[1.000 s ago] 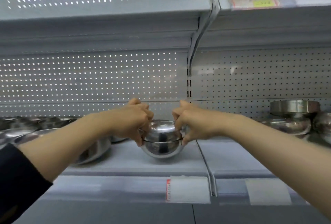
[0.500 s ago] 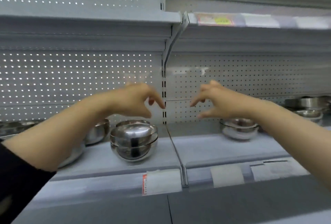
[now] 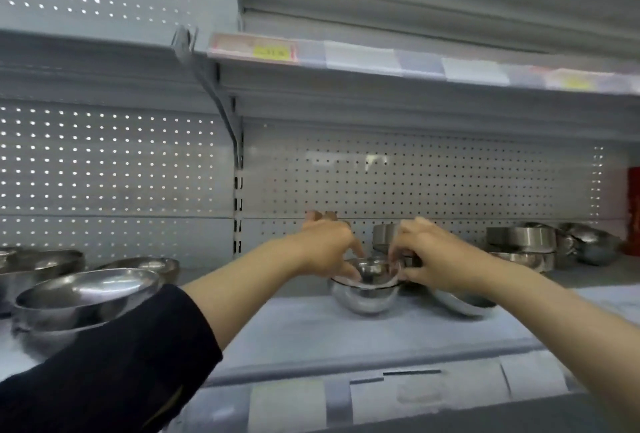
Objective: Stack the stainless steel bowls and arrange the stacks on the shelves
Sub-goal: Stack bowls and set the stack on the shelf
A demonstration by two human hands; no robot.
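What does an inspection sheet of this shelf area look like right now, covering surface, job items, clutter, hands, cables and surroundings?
Surface: grey shelf with paper label strips along its front edge.
Job's things: small steel bowl at mid shelf, upright, another nested inside; large bowls stacked at far left; pans and bowls grouped at far right.
Clutter: one bowl tilted behind the right forearm.
Hands: left hand and right hand both at the small bowl's rim, fingers curled over it; whether either is gripping is unclear.
Cables: nothing seen.
Surroundings: perforated back panel, upper shelf with a yellow price tag, red object at the right edge.
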